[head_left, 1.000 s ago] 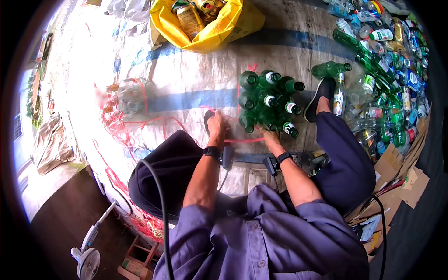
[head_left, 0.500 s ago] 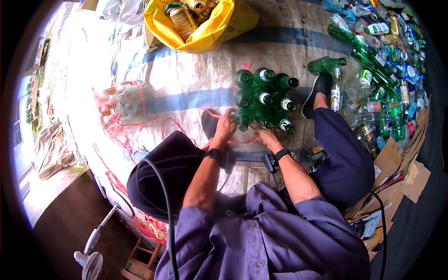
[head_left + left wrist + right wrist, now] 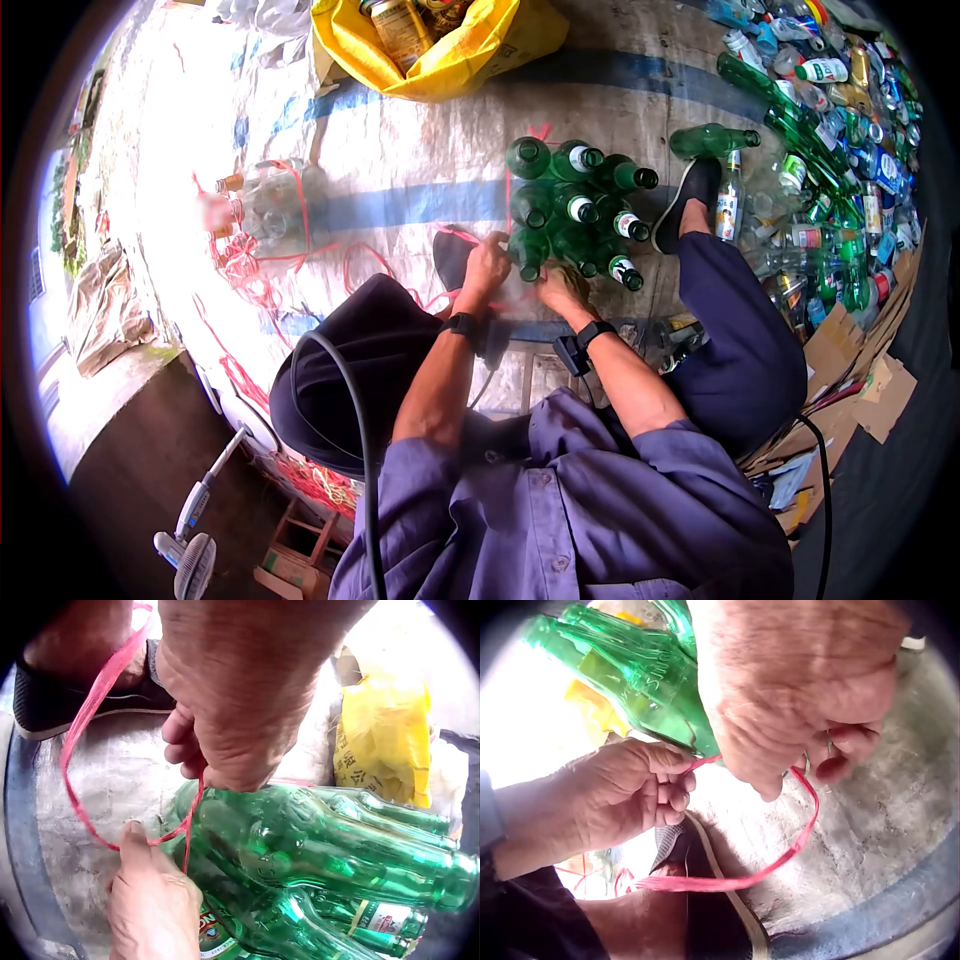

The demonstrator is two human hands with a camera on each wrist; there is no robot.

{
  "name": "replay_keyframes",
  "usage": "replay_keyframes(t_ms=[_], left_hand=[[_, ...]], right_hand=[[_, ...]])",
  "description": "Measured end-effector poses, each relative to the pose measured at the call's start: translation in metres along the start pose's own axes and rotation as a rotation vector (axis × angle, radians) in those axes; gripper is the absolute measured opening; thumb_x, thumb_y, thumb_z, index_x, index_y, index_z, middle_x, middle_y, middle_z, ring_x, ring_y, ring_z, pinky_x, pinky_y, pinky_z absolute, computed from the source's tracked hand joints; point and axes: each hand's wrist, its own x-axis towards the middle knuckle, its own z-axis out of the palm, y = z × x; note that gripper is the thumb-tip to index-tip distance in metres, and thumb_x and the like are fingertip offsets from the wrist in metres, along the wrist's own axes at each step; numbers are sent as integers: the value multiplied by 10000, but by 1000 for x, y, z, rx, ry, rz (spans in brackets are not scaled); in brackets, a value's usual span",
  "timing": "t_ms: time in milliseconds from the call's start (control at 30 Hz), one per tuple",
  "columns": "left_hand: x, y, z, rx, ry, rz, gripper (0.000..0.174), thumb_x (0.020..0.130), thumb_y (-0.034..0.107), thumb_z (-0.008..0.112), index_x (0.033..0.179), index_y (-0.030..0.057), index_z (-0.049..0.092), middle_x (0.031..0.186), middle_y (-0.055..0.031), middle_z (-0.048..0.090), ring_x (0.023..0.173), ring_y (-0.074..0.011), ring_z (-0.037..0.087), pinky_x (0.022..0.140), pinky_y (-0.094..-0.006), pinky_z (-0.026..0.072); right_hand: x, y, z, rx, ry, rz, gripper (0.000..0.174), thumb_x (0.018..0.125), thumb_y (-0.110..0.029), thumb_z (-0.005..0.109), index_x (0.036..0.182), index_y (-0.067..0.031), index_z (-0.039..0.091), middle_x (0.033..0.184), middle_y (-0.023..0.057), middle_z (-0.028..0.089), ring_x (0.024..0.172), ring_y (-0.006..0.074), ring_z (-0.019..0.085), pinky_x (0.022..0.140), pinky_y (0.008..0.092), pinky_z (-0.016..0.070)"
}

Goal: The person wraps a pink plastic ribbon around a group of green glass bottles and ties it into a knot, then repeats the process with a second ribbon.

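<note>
Several green glass bottles [image 3: 575,205] stand packed together in front of me, necks up, a pink plastic string [image 3: 508,190] running along their left side. At the near left corner of the bunch, my left hand [image 3: 487,265] pinches the string between thumb and fingers, against a green bottle [image 3: 660,697]. My right hand [image 3: 563,292] is at the bunch's near side, thumb and fingertips gripping another part of the pink string [image 3: 86,705]. In the left wrist view the string loops between the left hand [image 3: 232,697] and the right hand [image 3: 150,904].
A tied bundle of clear bottles [image 3: 275,210] lies at the left with loose pink string. The yellow bag [image 3: 440,80] of cans stands ahead. Mixed bottles [image 3: 850,160] pile up at the right, beside a lone green bottle [image 3: 712,140]. My feet flank the bunch.
The left hand has moved right, up to the bottles, and the right hand slightly left, so they are closer together. String stretched between them earlier is now drawn in.
</note>
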Motion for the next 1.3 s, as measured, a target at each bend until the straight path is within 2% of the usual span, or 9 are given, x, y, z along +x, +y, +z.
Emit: replay_keyframes(t_ms=[267,333,467,567,633,800,1000,1233,1300], left_hand=[[-2,-14,12,136,-56,-19,215,742,-5,545,953,-12,591,812,-97,585,668,-236,613,611,-348,495],[-2,-2,1,204,-48,163,162,734,-15,545,882,-17,610,851,-101,595,684,-234,618,608,-344,500],[-1,4,-6,424,-188,255,151,731,66,581,839,37,683,767,-201,641,805,-292,655,673,-384,535],[-2,0,6,-342,-40,-430,92,786,101,556,795,36,621,598,-13,495,540,-161,547,511,-321,464],[-3,-11,9,-655,-136,-502,187,844,253,553,737,100,564,559,26,422,501,-93,447,457,-263,346],[-9,-19,15,-850,-237,-413,323,876,406,557,725,123,522,526,69,354,453,-53,367,419,-240,270],[9,5,3,335,-222,-160,91,625,101,703,649,72,621,641,-124,627,652,-303,653,569,-395,504],[10,4,-8,189,-191,-33,80,657,87,620,629,33,567,668,-175,604,665,-375,619,602,-441,495],[-3,-16,7,-30,-236,-206,125,668,84,612,592,43,521,615,-158,564,610,-358,594,573,-427,480]], right_hand=[[21,26,39,273,67,-369,329,845,-236,556,1107,-44,612,1086,168,639,940,337,623,847,423,486],[-7,-6,8,1089,-174,131,203,851,-138,510,988,-41,624,995,193,633,827,316,629,776,389,501],[7,12,42,1097,-165,145,150,809,-50,496,904,-43,611,889,196,627,748,303,630,677,388,500],[16,28,75,433,140,-379,104,762,-7,506,825,-36,584,760,173,606,688,313,617,593,413,474],[10,28,84,904,81,-158,342,867,-441,571,728,-129,580,561,-44,451,454,88,413,415,257,289],[-24,-9,23,1554,-304,509,357,863,-350,568,608,-155,411,502,-86,257,370,71,263,358,249,188],[-39,-38,-45,1149,-223,51,283,867,-286,564,637,-164,453,550,-74,366,410,54,306,381,231,200],[-6,-1,-5,1129,-164,215,236,843,-265,553,633,-181,486,528,-49,368,417,77,322,391,275,199],[6,25,10,573,-254,57,252,841,-305,551,898,-82,653,732,-8,577,606,130,478,560,301,383]])
